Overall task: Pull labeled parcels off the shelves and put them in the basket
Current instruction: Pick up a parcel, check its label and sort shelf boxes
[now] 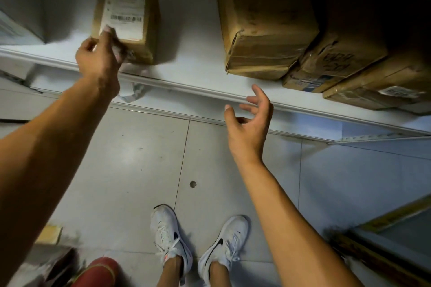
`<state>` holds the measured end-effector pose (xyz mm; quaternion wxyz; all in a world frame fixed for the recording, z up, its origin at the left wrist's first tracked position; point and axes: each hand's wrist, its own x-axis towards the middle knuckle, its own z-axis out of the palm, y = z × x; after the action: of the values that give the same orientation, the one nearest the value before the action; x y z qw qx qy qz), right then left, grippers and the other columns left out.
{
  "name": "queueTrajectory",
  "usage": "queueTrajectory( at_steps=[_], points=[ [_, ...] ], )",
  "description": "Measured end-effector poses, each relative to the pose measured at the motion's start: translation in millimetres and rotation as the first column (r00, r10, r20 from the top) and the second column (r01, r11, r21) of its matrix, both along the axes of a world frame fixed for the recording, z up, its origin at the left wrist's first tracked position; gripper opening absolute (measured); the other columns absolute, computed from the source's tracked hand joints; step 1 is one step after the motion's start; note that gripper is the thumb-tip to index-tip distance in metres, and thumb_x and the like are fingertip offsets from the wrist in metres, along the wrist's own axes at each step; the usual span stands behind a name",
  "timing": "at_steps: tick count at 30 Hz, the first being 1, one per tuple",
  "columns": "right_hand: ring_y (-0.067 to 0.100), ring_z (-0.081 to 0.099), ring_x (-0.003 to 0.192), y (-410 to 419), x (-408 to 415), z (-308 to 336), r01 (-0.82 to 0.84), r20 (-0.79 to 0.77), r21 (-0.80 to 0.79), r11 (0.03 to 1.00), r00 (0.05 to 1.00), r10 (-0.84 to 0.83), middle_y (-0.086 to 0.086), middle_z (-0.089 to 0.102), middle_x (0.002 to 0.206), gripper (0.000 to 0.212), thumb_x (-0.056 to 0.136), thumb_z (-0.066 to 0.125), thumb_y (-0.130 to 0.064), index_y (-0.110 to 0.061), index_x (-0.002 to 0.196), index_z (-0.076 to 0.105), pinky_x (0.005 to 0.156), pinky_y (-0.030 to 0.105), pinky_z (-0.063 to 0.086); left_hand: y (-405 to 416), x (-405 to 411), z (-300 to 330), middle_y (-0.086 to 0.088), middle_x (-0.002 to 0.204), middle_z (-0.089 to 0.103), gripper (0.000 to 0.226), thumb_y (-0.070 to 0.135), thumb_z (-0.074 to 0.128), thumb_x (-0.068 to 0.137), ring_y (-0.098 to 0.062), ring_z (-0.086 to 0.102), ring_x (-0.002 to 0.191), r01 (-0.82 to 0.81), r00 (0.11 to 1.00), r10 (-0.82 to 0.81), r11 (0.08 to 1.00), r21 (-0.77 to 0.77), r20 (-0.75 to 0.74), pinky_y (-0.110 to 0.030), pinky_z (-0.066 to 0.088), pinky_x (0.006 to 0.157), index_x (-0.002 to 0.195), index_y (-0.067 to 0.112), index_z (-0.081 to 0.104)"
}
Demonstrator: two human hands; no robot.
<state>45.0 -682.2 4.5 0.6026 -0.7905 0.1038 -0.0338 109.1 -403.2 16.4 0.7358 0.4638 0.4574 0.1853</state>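
Parcel [127,21] with its label facing up lies near the shelf [186,89] edge, where the left hand [98,58] grips its near corner, likely to drag it off. Right of the parcel, the right hand [248,121] hovers spread, holding nothing, probably ready to support. No basket is clearly visible.

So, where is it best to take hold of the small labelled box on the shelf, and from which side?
Probably by its two long side faces near the front end, coming from the aisle. The small labelled box lies lengthwise, its end at the shelf edge, with bare shelf on both sides. The left hand is already at its front corner.
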Motion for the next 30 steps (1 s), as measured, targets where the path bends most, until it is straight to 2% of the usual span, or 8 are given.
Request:
queueTrajectory(
  at_steps=[3,7,10,14,18,22,25,30],
  points=[
    [0.013,0.059,0.107,0.8,-1.4,-1.0,0.016,-0.007,0.010,1.000,1.000,-0.016,0.002,0.052,0.124,0.061,0.086,0.073,-0.006,-0.019,0.141,0.048,0.072,0.022,0.053,-12.4,-13.7,-8.2,-0.013,0.135,0.049,0.054,0.011,0.066,0.095,-0.020,0.069,0.100,-0.032,0.999,0.033,0.999,-0.009,0.026,-0.027,0.060,0.081,0.142,0.008,0.040],
    [0.019,0.060,0.109,-2.4,9.4,12.5,0.111,0.011,0.071,0.991,0.994,-0.112,0.004,0.053,0.131,0.061,0.092,0.072,-0.014,-0.021,0.145,0.043,0.073,0.020,0.053,-77.8,-37.7,1.0,-0.009,0.149,0.023,0.085,0.038,0.072,0.082,-0.025,0.050,0.127,0.209,0.970,-0.153,0.922,0.325,-0.191,-0.041,0.050,0.105,0.149,0.025,0.023],
    [0.018,0.061,0.112,-8.6,33.5,24.0,0.208,-0.054,0.144,0.968,0.978,-0.202,0.002,0.054,0.136,0.059,0.095,0.068,-0.017,-0.023,0.147,0.042,0.073,0.016,0.053,-138.2,-31.4,31.0,-0.006,0.148,0.039,0.082,0.063,0.067,0.079,-0.026,0.051,0.128,0.482,0.876,-0.478,0.857,0.184,-0.068,-0.047,0.050,0.104,0.146,0.031,0.033],
    [0.009,0.061,0.110,-11.1,49.0,28.4,0.210,-0.164,0.139,0.968,0.969,-0.187,0.000,0.056,0.139,0.056,0.095,0.065,-0.014,-0.028,0.145,0.046,0.075,0.014,0.051,-171.9,18.1,61.8,-0.001,0.149,0.048,0.095,0.068,0.068,0.078,-0.021,0.053,0.125,0.719,0.693,-0.718,0.695,0.009,0.067,-0.049,0.045,0.106,0.155,0.035,0.025],
    [0.006,0.063,0.108,-11.4,34.3,32.0,0.223,-0.223,0.183,0.958,0.958,-0.181,0.002,0.059,0.136,0.046,0.100,0.060,-0.025,-0.026,0.144,0.048,0.085,0.030,0.059,-174.0,28.2,57.4,-0.001,0.130,0.062,0.089,0.050,0.080,0.073,-0.023,0.065,0.113,0.673,0.739,-0.664,0.735,-0.083,0.118,-0.040,0.059,0.088,0.149,0.033,0.038],
    [0.017,0.069,0.103,-19.2,10.0,33.2,0.255,-0.289,0.329,0.909,0.944,-0.160,0.005,0.068,0.121,0.037,0.103,0.041,-0.051,-0.029,0.128,0.058,0.073,0.030,0.055,-178.6,-13.1,64.3,0.005,0.119,0.065,0.064,0.045,0.068,0.079,-0.019,0.062,0.110,0.595,0.800,-0.581,0.800,-0.078,0.150,-0.023,0.055,0.066,0.138,0.025,0.053],
    [0.019,0.070,0.100,-33.1,-8.4,32.9,0.278,-0.364,0.451,0.848,0.925,-0.110,0.001,0.073,0.110,0.043,0.092,0.040,-0.063,-0.033,0.113,0.063,0.072,0.030,0.053,-170.0,-67.2,58.5,0.003,0.129,0.063,0.068,0.044,0.066,0.073,-0.022,0.060,0.117,0.568,0.820,-0.550,0.817,-0.098,0.162,-0.030,0.056,0.077,0.137,0.028,0.051],
    [0.022,0.064,0.121,-52.5,-29.5,23.3,0.062,-0.407,0.512,0.856,0.896,0.179,0.003,0.072,0.122,0.088,0.074,0.059,-0.081,-0.025,0.141,0.056,0.096,0.042,0.053,-150.1,-151.5,46.6,0.002,0.137,0.060,0.086,0.036,0.069,0.062,-0.028,0.060,0.124,0.625,0.779,-0.609,0.774,-0.105,0.146,-0.054,0.053,0.096,0.144,0.036,0.043]
  ],
)
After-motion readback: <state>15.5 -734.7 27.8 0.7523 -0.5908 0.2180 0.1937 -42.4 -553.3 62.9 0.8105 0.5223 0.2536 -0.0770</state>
